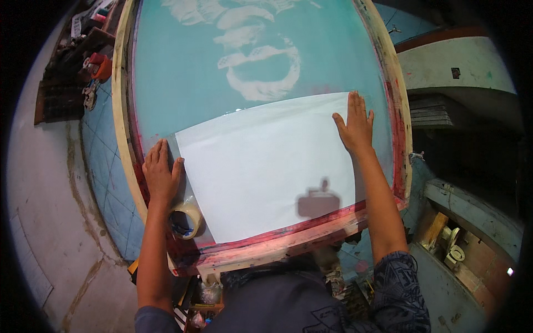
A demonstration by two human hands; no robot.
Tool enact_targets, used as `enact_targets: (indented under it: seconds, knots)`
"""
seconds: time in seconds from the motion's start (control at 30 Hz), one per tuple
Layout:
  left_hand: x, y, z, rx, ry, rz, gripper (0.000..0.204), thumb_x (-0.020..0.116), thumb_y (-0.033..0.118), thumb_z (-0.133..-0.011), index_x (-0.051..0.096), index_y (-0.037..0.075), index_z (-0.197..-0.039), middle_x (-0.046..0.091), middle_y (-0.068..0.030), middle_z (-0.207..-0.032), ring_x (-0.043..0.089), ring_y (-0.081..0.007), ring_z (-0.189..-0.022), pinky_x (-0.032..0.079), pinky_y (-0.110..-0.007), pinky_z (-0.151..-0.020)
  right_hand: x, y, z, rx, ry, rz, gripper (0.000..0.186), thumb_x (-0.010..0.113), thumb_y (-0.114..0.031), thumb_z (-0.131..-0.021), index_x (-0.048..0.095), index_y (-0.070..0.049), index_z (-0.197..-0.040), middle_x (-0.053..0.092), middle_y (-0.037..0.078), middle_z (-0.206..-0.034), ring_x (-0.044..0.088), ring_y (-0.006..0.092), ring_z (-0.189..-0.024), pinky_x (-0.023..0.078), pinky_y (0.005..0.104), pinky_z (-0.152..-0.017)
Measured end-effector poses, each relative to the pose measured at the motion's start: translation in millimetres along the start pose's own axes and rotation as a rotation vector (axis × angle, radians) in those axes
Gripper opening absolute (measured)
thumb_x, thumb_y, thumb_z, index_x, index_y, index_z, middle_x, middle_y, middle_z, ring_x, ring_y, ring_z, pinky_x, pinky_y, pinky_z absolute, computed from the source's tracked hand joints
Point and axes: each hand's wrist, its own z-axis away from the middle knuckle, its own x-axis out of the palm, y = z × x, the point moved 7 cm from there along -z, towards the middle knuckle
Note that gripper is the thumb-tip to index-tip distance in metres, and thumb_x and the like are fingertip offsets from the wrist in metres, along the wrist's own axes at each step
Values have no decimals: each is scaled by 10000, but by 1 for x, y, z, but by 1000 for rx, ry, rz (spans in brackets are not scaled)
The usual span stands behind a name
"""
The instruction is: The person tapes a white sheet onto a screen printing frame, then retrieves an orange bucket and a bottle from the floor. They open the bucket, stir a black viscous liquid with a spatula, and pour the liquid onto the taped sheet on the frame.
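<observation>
A large screen-printing frame [121, 94] with pale wooden sides lies before me, its teal-coated mesh [177, 61] carrying a whitish pattern. Across the near part of the mesh is a white sheet of paper [266, 172]. My right hand [357, 126] rests on the sheet's far right corner, fingers stretched out. Flat on the screen just left of the sheet lies my left hand [161, 173], its thumb near the paper's edge. A roll of clear tape [194, 220] sits below it, against my left forearm. Neither hand grips anything.
Red ink stains line the frame's inner edges. To the left are a blue tiled floor [105, 183] and an orange container [101, 67] among clutter. An open wooden compartment [472, 255] stands at the lower right. Small items lie below the near edge.
</observation>
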Motion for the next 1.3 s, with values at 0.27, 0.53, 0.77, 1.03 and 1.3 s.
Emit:
enact_targets:
  seconds: [0.27, 0.53, 0.77, 1.03, 1.3]
  knots:
    - [-6, 15, -9, -21, 0, 12, 653, 643, 431, -895, 456, 182, -1469, 480, -189, -1405, 415, -359, -1311, 322, -491, -1082, -14, -64, 8, -164, 46, 25, 807, 528, -548, -944, 275, -68, -1542, 226, 187, -1608, 174, 359, -1495, 114, 577, -1188]
    - [-5, 23, -13, -36, -38, -55, 669, 659, 450, -885, 462, 176, -1463, 466, -223, -1382, 411, -388, -1284, 338, -488, -1080, -1, -148, 18, -281, 80, -149, 729, 453, -611, -963, 357, -155, -1523, 248, 219, -1588, 193, 353, -1487, 163, 543, -1177]
    - [-2, 25, -13, -63, -53, -96, 662, 653, 456, -894, 458, 173, -1460, 449, -234, -1403, 388, -398, -1308, 329, -492, -1094, -3, -151, 17, -309, 85, -211, 719, 489, -605, -950, 415, -140, -1493, 242, 261, -1577, 212, 400, -1475, 179, 564, -1164]
    - [0, 26, -14, -49, -24, -108, 655, 661, 444, -887, 472, 159, -1445, 476, -242, -1376, 402, -401, -1301, 339, -507, -1075, -1, -161, 20, -375, 62, -235, 744, 498, -611, -944, 395, -130, -1503, 211, 256, -1590, 183, 382, -1489, 176, 565, -1165]
    - [3, 27, -14, -52, -20, -134, 660, 656, 443, -889, 462, 161, -1454, 473, -246, -1382, 401, -410, -1305, 339, -512, -1083, 3, -193, 30, -427, -65, -201, 844, 390, -692, -940, 250, -139, -1562, 170, 192, -1621, 116, 357, -1509, 108, 557, -1197]
